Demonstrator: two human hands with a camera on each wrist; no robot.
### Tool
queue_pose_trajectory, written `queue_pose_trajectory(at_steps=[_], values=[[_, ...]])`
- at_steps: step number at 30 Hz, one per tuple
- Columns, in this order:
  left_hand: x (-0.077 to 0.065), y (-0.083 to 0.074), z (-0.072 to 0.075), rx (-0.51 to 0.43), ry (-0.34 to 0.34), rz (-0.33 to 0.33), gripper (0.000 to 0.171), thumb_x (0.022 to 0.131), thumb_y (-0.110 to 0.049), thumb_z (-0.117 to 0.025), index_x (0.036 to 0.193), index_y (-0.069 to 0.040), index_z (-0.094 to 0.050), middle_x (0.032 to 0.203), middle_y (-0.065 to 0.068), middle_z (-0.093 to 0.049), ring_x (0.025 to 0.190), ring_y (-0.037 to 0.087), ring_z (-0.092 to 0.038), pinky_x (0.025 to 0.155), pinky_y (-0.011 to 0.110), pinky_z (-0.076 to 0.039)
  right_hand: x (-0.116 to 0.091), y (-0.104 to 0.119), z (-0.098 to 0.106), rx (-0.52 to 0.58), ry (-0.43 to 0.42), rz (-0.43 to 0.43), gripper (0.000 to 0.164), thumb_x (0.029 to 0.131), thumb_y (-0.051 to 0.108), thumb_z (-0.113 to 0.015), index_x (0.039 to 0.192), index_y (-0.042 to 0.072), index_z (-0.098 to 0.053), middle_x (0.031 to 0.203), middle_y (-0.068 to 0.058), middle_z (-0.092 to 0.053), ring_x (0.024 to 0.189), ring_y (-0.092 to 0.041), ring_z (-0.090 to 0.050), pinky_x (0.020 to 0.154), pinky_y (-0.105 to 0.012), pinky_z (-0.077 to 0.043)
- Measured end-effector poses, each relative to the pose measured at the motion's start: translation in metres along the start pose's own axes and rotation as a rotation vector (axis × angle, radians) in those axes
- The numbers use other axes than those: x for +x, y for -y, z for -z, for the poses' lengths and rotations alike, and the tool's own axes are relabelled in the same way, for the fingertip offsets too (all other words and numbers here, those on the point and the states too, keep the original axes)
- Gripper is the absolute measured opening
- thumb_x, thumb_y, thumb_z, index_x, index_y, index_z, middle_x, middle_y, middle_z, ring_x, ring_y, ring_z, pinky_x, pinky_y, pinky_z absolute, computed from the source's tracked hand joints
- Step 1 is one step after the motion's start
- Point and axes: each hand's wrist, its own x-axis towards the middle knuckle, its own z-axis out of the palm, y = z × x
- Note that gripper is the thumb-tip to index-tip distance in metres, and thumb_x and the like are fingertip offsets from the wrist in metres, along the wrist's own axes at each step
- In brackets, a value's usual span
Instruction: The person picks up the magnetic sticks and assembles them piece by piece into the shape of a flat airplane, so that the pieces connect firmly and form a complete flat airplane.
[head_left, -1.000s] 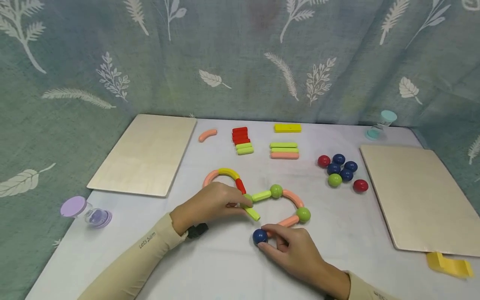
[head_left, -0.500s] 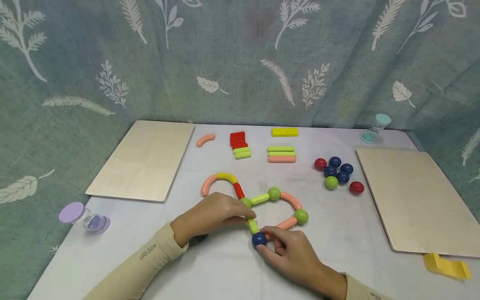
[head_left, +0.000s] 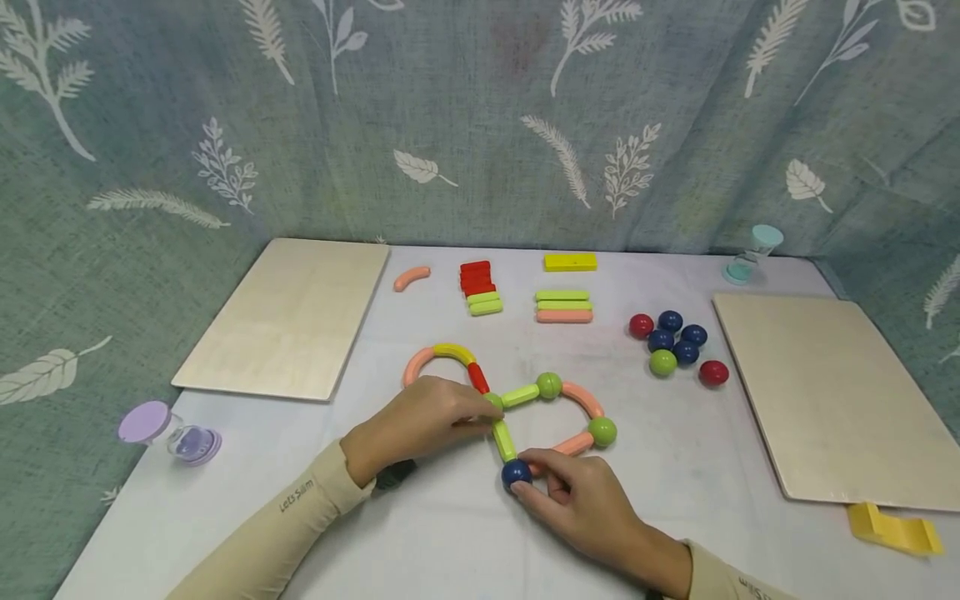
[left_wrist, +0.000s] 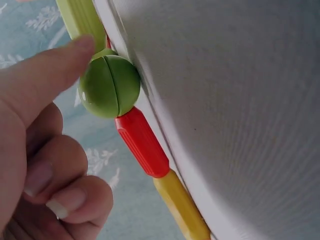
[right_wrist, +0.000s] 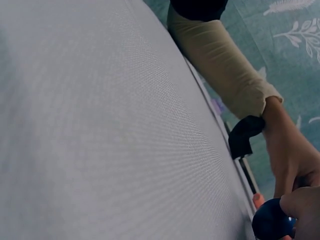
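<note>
My left hand (head_left: 438,414) is at a green ball (left_wrist: 111,86), pinching where it meets a lime rod (head_left: 504,440); in the left wrist view the thumb tip lies at that joint, the other fingers curl beside it and the index finger is hidden. My right hand (head_left: 592,504) pinches a dark blue ball (head_left: 516,473) between thumb and index finger. The lime rod runs between these two balls. A loop continues through another lime rod (head_left: 521,396), two more green balls and salmon rods (head_left: 583,399). From the held green ball, a red rod (left_wrist: 143,142) leads to a yellow curved rod (head_left: 454,352).
Loose balls (head_left: 661,341) in blue, red and green sit right of the loop. Short red and lime rods (head_left: 480,287), longer rods (head_left: 564,306) and a yellow block (head_left: 570,263) lie behind. Wooden boards (head_left: 288,317) flank both sides. Sand timers (head_left: 197,445) stand near the edges.
The lime rod's free end has swung down to meet the blue ball, closing the loop. My left fingers have moved up along the rod to the green ball. My right hand keeps its pinch.
</note>
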Motion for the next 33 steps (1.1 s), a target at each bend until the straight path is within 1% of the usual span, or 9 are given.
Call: queue_pose_trajectory(at_steps=[2,5,7,10,17,23,25,29,33], values=[[-0.001,0.002,0.001,0.020,-0.016,0.028,0.030,0.078,-0.025,-0.077,0.107,-0.025,-0.070,0.085,-0.019,-0.063,0.071,-0.006,-0.053,0.063,0.016,-0.043,0.001,-0.001,0.000,0.000,-0.002,0.012,0.029,0.086,0.043,-0.064,0.111,0.029,-0.064,0.056,0.019,-0.038,0.046,0.005,-0.032,0.041,-0.015,-0.024],[-0.002,0.006,0.003,0.061,-0.041,0.087,0.032,0.079,-0.031,-0.075,0.110,-0.025,-0.069,0.070,-0.020,-0.054,0.057,-0.003,-0.043,0.053,0.018,-0.035,0.001,-0.001,-0.001,0.005,-0.003,0.033,0.029,0.086,0.041,-0.065,0.112,0.028,-0.063,0.056,0.019,-0.038,0.046,0.005,-0.032,0.041,-0.015,-0.024],[-0.002,0.010,0.004,0.075,-0.051,0.128,0.031,0.081,-0.034,-0.073,0.110,-0.024,-0.069,0.061,-0.019,-0.046,0.052,-0.001,-0.038,0.052,0.020,-0.033,0.002,-0.002,-0.001,0.007,-0.005,0.045,0.029,0.086,0.040,-0.065,0.112,0.028,-0.064,0.056,0.019,-0.037,0.046,0.005,-0.032,0.041,-0.015,-0.024],[-0.004,0.015,0.004,0.046,-0.053,0.175,0.029,0.082,-0.037,-0.071,0.109,-0.025,-0.070,0.055,-0.017,-0.039,0.050,0.000,-0.037,0.051,0.021,-0.032,0.002,-0.002,-0.001,0.013,-0.006,0.058,0.029,0.086,0.039,-0.066,0.112,0.026,-0.064,0.057,0.020,-0.037,0.047,0.005,-0.032,0.041,-0.015,-0.024],[-0.003,0.018,0.005,-0.071,-0.032,0.197,0.026,0.081,-0.035,-0.073,0.105,-0.028,-0.071,0.058,-0.018,-0.044,0.052,0.002,-0.038,0.050,0.021,-0.032,0.002,-0.003,0.000,0.015,-0.009,0.055,0.029,0.086,0.039,-0.065,0.113,0.029,-0.064,0.058,0.020,-0.038,0.047,0.005,-0.033,0.041,-0.015,-0.025],[-0.003,0.016,0.004,-0.086,-0.029,0.209,0.025,0.080,-0.037,-0.073,0.104,-0.028,-0.071,0.057,-0.017,-0.043,0.052,0.001,-0.038,0.049,0.021,-0.031,0.002,-0.003,-0.001,0.013,-0.002,0.041,0.029,0.086,0.040,-0.065,0.113,0.029,-0.063,0.058,0.019,-0.039,0.047,0.005,-0.033,0.041,-0.015,-0.025],[-0.004,0.016,0.004,-0.081,-0.026,0.216,0.025,0.080,-0.038,-0.073,0.104,-0.029,-0.071,0.056,-0.016,-0.042,0.051,0.001,-0.037,0.049,0.021,-0.031,0.001,-0.003,-0.001,0.012,0.003,0.034,0.029,0.086,0.040,-0.065,0.113,0.029,-0.063,0.057,0.019,-0.039,0.047,0.005,-0.033,0.041,-0.015,-0.025],[-0.005,0.017,0.007,-0.023,-0.028,0.220,0.024,0.081,-0.036,-0.073,0.103,-0.029,-0.071,0.058,-0.018,-0.042,0.051,0.001,-0.037,0.050,0.021,-0.032,0.001,-0.002,-0.001,0.006,0.002,0.028,0.029,0.086,0.041,-0.064,0.113,0.030,-0.063,0.057,0.019,-0.039,0.047,0.005,-0.033,0.041,-0.015,-0.025],[-0.009,0.020,0.023,0.038,-0.081,0.258,0.022,0.081,-0.031,-0.073,0.102,-0.027,-0.071,0.059,-0.015,-0.041,0.052,0.003,-0.038,0.049,0.022,-0.033,0.001,-0.001,-0.001,0.005,0.003,0.012,0.029,0.086,0.043,-0.064,0.113,0.031,-0.063,0.057,0.018,-0.040,0.047,0.004,-0.033,0.041,-0.015,-0.025]])
